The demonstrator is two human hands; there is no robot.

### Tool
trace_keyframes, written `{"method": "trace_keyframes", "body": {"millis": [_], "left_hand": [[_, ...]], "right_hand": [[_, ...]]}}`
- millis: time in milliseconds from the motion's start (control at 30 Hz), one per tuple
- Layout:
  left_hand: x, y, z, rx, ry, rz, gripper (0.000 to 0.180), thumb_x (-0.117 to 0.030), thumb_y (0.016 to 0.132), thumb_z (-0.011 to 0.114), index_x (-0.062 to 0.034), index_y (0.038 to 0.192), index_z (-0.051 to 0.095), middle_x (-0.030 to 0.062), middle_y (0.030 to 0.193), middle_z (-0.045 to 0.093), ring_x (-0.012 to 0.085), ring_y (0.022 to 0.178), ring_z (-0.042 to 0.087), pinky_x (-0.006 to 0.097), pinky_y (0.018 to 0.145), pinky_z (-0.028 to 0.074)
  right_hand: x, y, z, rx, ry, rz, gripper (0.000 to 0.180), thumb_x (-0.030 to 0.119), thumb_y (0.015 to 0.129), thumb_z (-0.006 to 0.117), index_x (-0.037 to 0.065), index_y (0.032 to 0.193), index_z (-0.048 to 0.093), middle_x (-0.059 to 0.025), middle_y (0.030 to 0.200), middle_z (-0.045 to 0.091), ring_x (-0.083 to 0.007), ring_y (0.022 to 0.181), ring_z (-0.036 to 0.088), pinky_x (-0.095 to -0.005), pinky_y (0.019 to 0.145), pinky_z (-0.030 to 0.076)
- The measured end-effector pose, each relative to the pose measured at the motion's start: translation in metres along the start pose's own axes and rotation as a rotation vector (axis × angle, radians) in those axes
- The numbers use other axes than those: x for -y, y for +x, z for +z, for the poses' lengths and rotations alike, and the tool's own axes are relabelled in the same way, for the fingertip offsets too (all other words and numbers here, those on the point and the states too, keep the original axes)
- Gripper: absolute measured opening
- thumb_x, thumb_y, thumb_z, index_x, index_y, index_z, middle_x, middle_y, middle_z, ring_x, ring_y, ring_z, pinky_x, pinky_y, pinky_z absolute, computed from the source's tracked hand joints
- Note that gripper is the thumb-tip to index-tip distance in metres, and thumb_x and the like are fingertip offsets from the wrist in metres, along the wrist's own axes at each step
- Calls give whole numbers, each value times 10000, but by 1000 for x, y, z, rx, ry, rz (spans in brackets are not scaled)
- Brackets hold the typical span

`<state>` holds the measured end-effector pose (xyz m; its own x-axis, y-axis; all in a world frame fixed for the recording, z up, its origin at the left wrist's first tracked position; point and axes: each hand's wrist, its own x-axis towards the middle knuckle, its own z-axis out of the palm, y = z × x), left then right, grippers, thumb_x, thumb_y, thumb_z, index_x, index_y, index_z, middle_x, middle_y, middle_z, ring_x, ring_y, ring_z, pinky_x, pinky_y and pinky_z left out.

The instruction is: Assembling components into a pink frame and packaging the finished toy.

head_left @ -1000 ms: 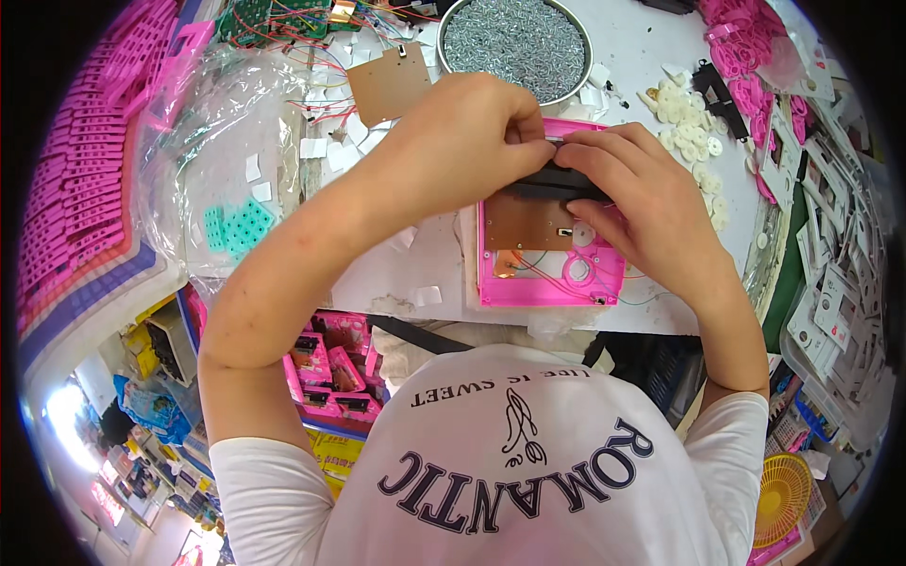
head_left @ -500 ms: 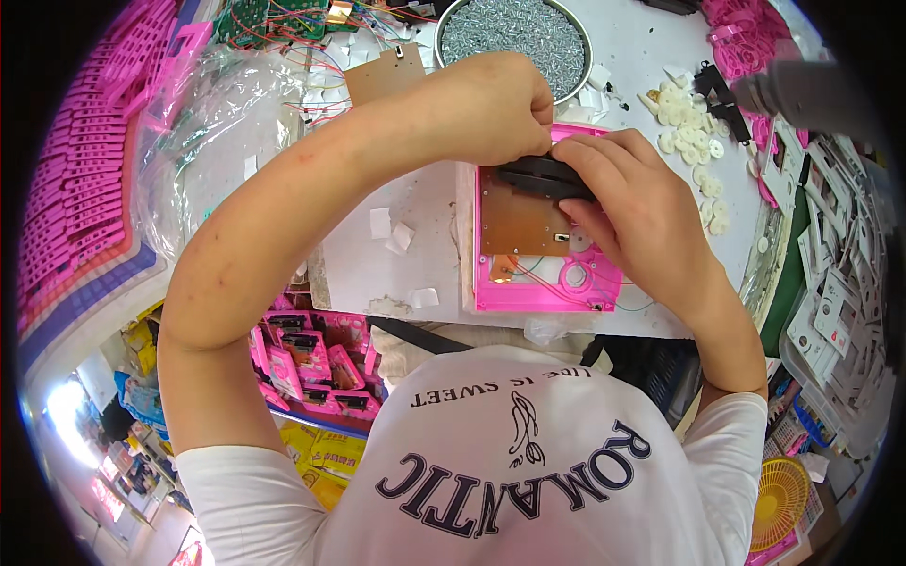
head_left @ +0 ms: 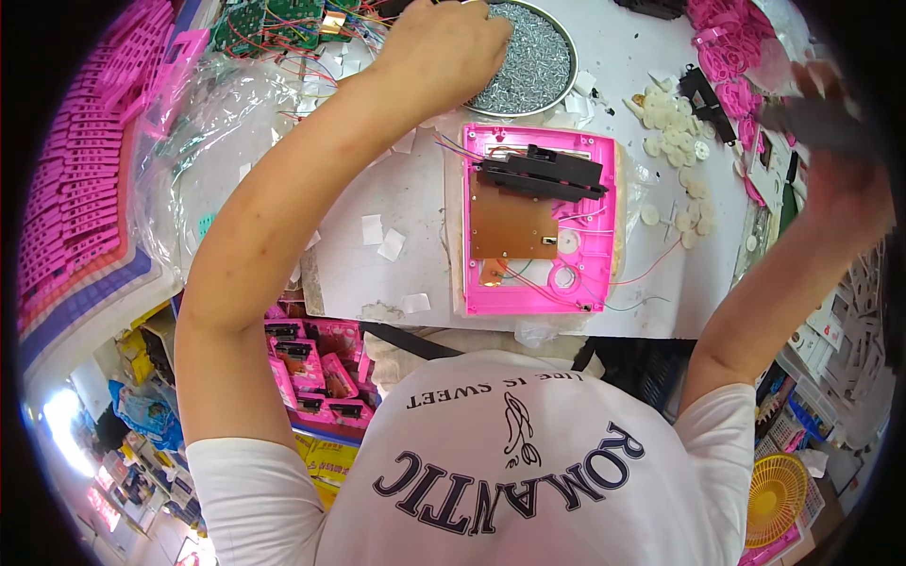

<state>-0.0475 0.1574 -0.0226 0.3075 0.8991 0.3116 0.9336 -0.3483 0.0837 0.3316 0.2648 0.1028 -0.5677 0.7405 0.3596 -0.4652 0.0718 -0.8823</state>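
Screws first, pink housing waiting

Screws fill a round tray [head_left: 538,66] at desk's far edge; left hand [head_left: 444,42] dips in, fingers curled, grip unclear. Pink housing [head_left: 585,245] lies centre, unheld. Right hand [head_left: 835,160] blurred, clamped on a dark tool. Likely next: seat one screw.

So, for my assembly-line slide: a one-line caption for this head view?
Left hand reaches into a round tray of screws, right hand blurred at the right, pink housing lying open between them.
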Motion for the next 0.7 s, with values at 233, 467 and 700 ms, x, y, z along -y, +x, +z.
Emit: {"method": "trace_keyframes", "body": {"millis": [233, 467, 700], "left_hand": [[12, -4, -10, 74, -244, -146, 299, -359, 856, 688, -72, 773, 702, 139, 802, 707, 352, 781, 682, 499, 749, 495], [-67, -67, -64, -173, -410, 19, 146, -159, 798, 783, -139, 908, 689, 0, 828, 643, 187, 793, 624, 384, 770, 396], [-85, -98, -45, -217, -510, -14, 174, -201, 761, 763, -180, 923, 705, -62, 958, 691, 106, 893, 622, 382, 832, 360]], "right_hand": [[-70, 41, 119, 209, -224, -18, 478, 219, 903, 679, 0, 1290, 503, -118, 908, 630, -226, 866, 640, -439, 940, 558], [-88, 2, 134, 361, -20, -2, 411, 271, 1018, 538, 143, 1408, 520, 70, 720, 427, -100, 698, 433, -381, 901, 498], [-75, -17, 164, 498, 119, 4, 442, 422, 986, 656, 243, 1369, 522, 102, 761, 561, -57, 761, 510, -324, 888, 481]]}}
